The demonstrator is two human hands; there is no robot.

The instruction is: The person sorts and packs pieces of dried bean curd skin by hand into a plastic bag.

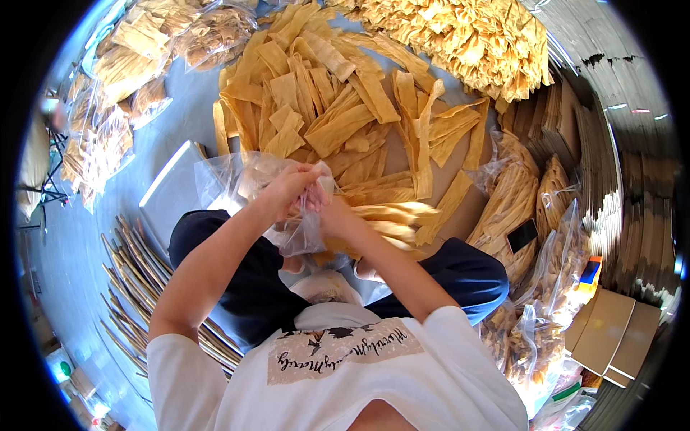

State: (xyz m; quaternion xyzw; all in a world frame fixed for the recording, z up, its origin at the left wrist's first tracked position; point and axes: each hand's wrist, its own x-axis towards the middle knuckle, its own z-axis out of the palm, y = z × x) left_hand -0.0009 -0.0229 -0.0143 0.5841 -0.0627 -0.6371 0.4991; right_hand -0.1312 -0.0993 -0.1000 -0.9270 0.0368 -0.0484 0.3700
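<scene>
My left hand (295, 186) and my right hand (323, 202) meet over my lap, both closed on the gathered plastic of a clear plastic bag (294, 234). Which fingers belong to which hand is partly hidden where they overlap. The bag's loose film spreads to the left of the hands. A bundle of yellow dried sheets (399, 218), which look like dried tofu skin, lies under and beside my right forearm, blurred at its end. Beyond the hands lies a broad heap of flat yellow strips (339, 118) on brown cardboard (447, 210).
Filled clear bags (129, 64) stand at the upper left. Thin sticks (135, 275) lie at the left. A large yellow pile (458, 43) is at the top right. On the right are bagged strips (504, 199) with a black phone (522, 236) and stacked cardboard (604, 328).
</scene>
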